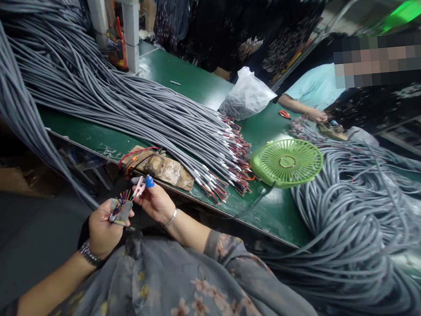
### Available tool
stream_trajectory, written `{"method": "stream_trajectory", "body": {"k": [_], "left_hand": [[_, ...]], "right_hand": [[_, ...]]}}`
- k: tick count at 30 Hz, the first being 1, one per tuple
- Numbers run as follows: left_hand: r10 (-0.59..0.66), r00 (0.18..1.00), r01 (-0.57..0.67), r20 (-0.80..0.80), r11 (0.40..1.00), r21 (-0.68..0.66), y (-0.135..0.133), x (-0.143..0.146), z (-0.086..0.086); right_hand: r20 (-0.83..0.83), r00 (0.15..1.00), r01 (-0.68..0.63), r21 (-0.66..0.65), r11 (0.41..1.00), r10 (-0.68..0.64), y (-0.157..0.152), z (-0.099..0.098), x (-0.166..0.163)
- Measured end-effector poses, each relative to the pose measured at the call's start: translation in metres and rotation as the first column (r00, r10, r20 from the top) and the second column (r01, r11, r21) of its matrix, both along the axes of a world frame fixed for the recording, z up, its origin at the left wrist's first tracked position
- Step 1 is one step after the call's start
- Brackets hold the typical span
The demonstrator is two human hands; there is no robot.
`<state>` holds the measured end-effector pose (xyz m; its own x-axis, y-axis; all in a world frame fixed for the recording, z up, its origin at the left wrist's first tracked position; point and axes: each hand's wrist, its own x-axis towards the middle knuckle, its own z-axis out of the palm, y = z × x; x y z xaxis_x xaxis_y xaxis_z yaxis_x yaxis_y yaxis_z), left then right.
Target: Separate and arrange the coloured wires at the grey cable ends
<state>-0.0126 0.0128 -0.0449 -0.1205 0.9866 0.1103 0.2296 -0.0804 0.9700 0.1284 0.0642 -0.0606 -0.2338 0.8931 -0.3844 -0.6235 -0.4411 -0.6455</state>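
Note:
My left hand (105,227) is closed around the end of a grey cable (84,192), and thin coloured wires (124,197) fan out above its fingers. Grey wrapping covers some of those fingertips. Close beside it, my right hand (157,202) pinches a small pale pink tool (139,188), whose exact kind is unclear. A blue cover (149,181) sits on the right thumb. Just beyond both hands, a worn wooden block (175,173) with a metal fixture lies at the table edge. Many grey cables (147,109) with stripped ends stretch across the green table (173,68).
A green fan (287,161) stands right of the cable ends. Behind it are a white plastic bag (247,93) and orange-handled scissors (284,114). More grey cables (347,205) are heaped at right. Across the table, a co-worker's hand (317,115) is near other cables.

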Motion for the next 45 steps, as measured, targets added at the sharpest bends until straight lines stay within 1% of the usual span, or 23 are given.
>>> {"method": "stream_trajectory", "body": {"k": [3,6,8,10,12,14,17,19,22,25,28,30,33,35,36,38,40,42,44,45], "left_hand": [[-0.012,1.000,0.012,0.004,1.000,-0.002,-0.002,0.000,0.004],[-0.015,0.999,0.015,0.033,1.000,-0.010,-0.006,-0.003,0.007],[-0.001,0.998,0.003,0.061,0.999,-0.032,-0.009,-0.007,0.006],[-0.003,0.995,0.009,0.103,0.998,-0.066,-0.010,-0.012,0.004],[-0.038,0.986,0.058,0.162,0.991,-0.122,-0.008,-0.014,0.002],[-0.074,0.963,0.128,0.259,0.971,-0.200,-0.006,-0.014,0.002],[-0.040,0.895,0.190,0.445,0.936,-0.296,-0.002,-0.010,0.005],[-0.003,0.856,0.200,0.516,0.924,-0.326,0.000,-0.007,0.008],[0.025,0.831,0.206,0.556,0.914,-0.349,0.001,-0.007,0.009],[-0.002,0.847,0.226,0.532,0.906,-0.357,-0.003,-0.009,0.006],[-0.103,0.886,0.279,0.453,0.898,-0.341,-0.010,-0.007,0.000],[-0.178,0.895,0.314,0.410,0.903,-0.292,-0.016,-0.004,-0.003],[-0.293,0.892,0.369,0.345,0.912,-0.180,-0.022,0.003,-0.006],[-0.348,0.894,0.394,0.283,0.910,-0.127,-0.024,0.006,-0.009],[-0.357,0.898,0.394,0.257,0.912,-0.112,-0.024,0.006,-0.009],[-0.359,0.903,0.389,0.235,0.917,-0.095,-0.024,0.005,-0.009],[-0.367,0.894,0.401,0.257,0.911,-0.097,-0.025,0.002,-0.005],[-0.374,0.872,0.428,0.316,0.895,-0.123,-0.026,-0.003,-0.001],[-0.325,0.854,0.416,0.406,0.895,-0.158,-0.028,-0.008,0.004],[-0.268,0.856,0.375,0.442,0.910,-0.174,-0.028,-0.011,0.005]], "right_hand": [[-0.027,0.999,-0.043,-0.020,0.999,0.042,-0.002,0.003,0.001],[-0.066,0.995,-0.079,-0.067,0.995,0.075,-0.004,0.003,0.006],[-0.071,0.994,-0.089,-0.089,0.992,0.083,-0.005,0.000,0.010],[-0.039,0.995,-0.092,-0.092,0.991,0.089,-0.006,-0.007,0.015],[0.036,0.995,-0.088,-0.072,0.994,0.090,-0.009,-0.014,0.019],[0.138,0.988,-0.073,-0.022,0.997,0.075,-0.012,-0.020,0.023],[0.267,0.962,-0.077,0.070,0.995,0.055,-0.019,-0.025,0.029],[0.339,0.940,-0.092,0.121,0.988,0.046,-0.024,-0.025,0.033],[0.467,0.884,-0.118,0.193,0.974,0.015,-0.031,-0.024,0.040],[0.573,0.819,-0.147,0.268,0.952,-0.035,-0.040,-0.021,0.046],[0.628,0.778,-0.259,0.358,0.897,-0.026,-0.052,-0.012,0.049],[0.674,0.738,-0.370,0.415,0.831,-0.008,-0.059,-0.005,0.049],[0.736,0.675,-0.489,0.504,0.712,-0.057,-0.064,0.007,0.047],[0.743,0.665,-0.540,0.549,0.638,-0.078,-0.065,0.013,0.042],[0.740,0.668,-0.556,0.562,0.612,-0.073,-0.064,0.016,0.040],[0.726,0.685,-0.566,0.578,0.588,-0.055,-0.063,0.018,0.036],[0.707,0.705,-0.543,0.589,0.599,-0.056,-0.063,0.019,0.035],[0.690,0.720,-0.502,0.590,0.632,-0.073,-0.063,0.019,0.038],[0.676,0.731,-0.448,0.581,0.680,-0.096,-0.062,0.019,0.043],[0.667,0.737,-0.416,0.576,0.703,-0.111,-0.062,0.020,0.046]]}}
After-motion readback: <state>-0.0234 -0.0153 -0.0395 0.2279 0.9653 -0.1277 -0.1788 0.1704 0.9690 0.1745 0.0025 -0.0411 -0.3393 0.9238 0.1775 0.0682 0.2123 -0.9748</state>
